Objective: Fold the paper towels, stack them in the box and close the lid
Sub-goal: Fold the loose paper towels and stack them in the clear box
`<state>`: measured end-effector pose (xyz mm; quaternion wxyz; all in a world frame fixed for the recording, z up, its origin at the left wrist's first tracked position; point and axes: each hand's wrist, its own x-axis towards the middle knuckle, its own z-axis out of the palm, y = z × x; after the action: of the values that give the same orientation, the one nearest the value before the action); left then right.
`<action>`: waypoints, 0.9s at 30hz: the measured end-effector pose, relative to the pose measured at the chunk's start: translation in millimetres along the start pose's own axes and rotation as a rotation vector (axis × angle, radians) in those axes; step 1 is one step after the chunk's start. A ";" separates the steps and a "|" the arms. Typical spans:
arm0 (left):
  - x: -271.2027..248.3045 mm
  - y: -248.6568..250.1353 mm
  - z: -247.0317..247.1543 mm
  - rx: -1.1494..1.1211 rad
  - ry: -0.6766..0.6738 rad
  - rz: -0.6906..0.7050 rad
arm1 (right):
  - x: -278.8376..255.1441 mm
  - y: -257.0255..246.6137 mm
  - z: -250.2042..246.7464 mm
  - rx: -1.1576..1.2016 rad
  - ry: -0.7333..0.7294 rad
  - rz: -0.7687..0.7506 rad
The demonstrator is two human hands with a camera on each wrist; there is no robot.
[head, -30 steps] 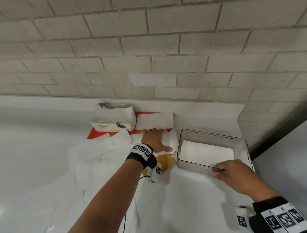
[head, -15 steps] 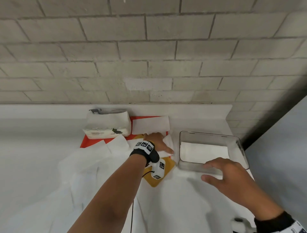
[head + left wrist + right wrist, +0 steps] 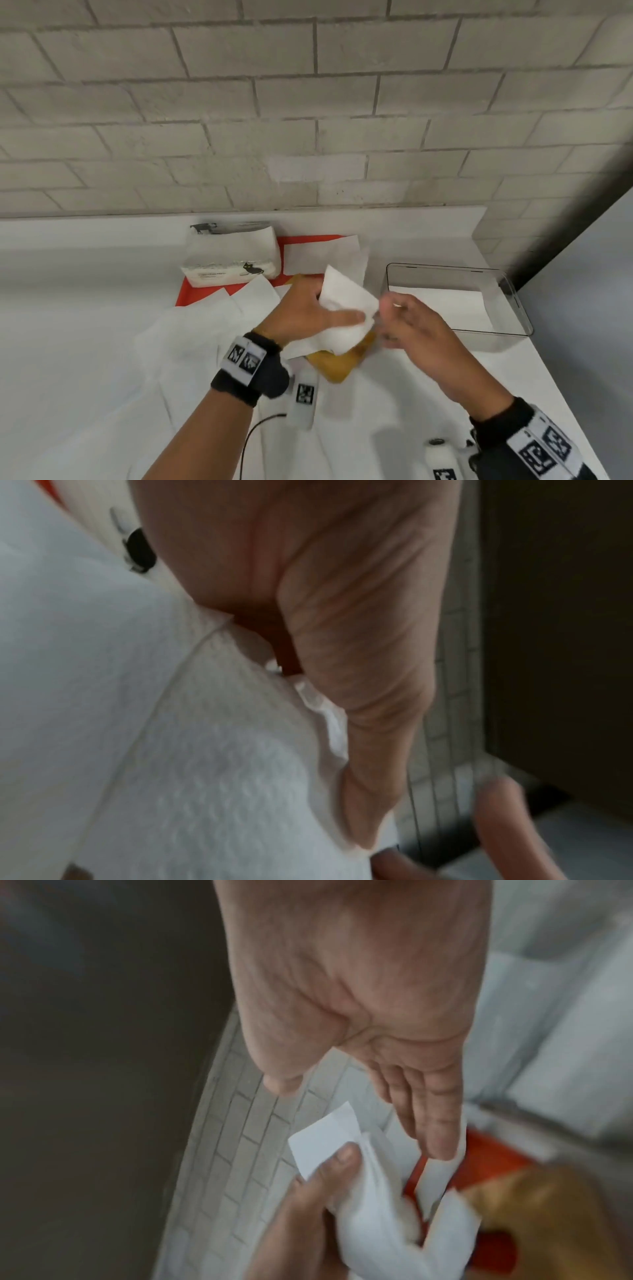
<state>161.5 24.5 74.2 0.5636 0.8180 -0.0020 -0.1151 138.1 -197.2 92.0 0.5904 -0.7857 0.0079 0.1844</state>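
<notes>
My left hand [image 3: 337, 318] holds a white paper towel [image 3: 346, 294] lifted off the table, thumb pinched on top of it. In the left wrist view the towel [image 3: 205, 750] lies crumpled under the palm [image 3: 342, 642]. My right hand [image 3: 407, 325] comes in from the right, fingers straight, right at the towel's edge. The right wrist view shows those fingers [image 3: 428, 1118] beside the towel [image 3: 369, 1191], with the left thumb [image 3: 342, 1158] on it. The clear box [image 3: 493, 334] stands to the right with a folded towel [image 3: 442, 305] flat inside.
A pack of paper towels [image 3: 229, 253] stands at the back on a red mat [image 3: 191, 291]. A tan board [image 3: 339, 366] lies under my hands. Loose white towels [image 3: 191, 335] cover the table's left and front. A brick wall runs behind.
My left hand has lifted a towel off the pile and brought it right. My right hand has left the box's front rim and moved left to the towel.
</notes>
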 end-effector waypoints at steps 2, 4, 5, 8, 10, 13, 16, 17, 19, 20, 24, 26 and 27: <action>-27.0 -1.1 2.3 0.121 -0.040 0.065 | -0.1 -17.7 10.4 0.187 -0.135 0.169; -47.7 -6.1 8.4 0.361 -0.059 0.183 | 1.1 -21.5 16.7 0.326 -0.302 0.248; -55.3 -10.0 11.9 0.465 -0.064 0.257 | 1.6 -19.7 19.0 0.353 -0.359 0.251; -69.0 -26.1 20.5 0.526 -0.075 0.344 | 1.1 -7.7 24.5 0.243 -0.387 0.222; -76.5 -32.6 22.6 0.468 -0.076 0.289 | -0.3 1.0 29.5 0.136 -0.346 0.179; -88.6 -33.1 19.0 0.364 -0.070 0.210 | -3.1 8.0 36.0 0.060 -0.223 0.117; -99.1 -29.2 10.6 0.156 -0.024 0.087 | -6.3 6.7 38.5 0.075 -0.058 0.039; -102.5 -26.0 7.2 0.077 0.001 0.045 | -8.6 5.7 37.9 0.080 -0.042 0.010; -108.1 -18.4 1.8 -0.121 0.025 -0.024 | -13.4 3.5 37.3 0.067 -0.059 -0.040; -109.5 -14.6 1.4 -0.228 0.019 -0.045 | -14.8 3.3 37.2 0.047 -0.078 -0.057; -99.2 -11.9 9.9 -0.275 0.262 -0.051 | -19.0 4.8 38.6 -0.073 -0.164 -0.116; -91.7 -16.4 18.1 -0.246 0.393 0.000 | -20.8 5.1 38.5 -0.074 -0.196 -0.133; -89.0 -16.3 21.8 -0.284 0.410 0.003 | -22.1 4.2 38.7 -0.058 -0.208 -0.143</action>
<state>68.6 22.2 68.3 0.6619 0.7367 0.1271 0.0549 105.6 -167.0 85.7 0.5766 -0.7777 -0.1150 0.2225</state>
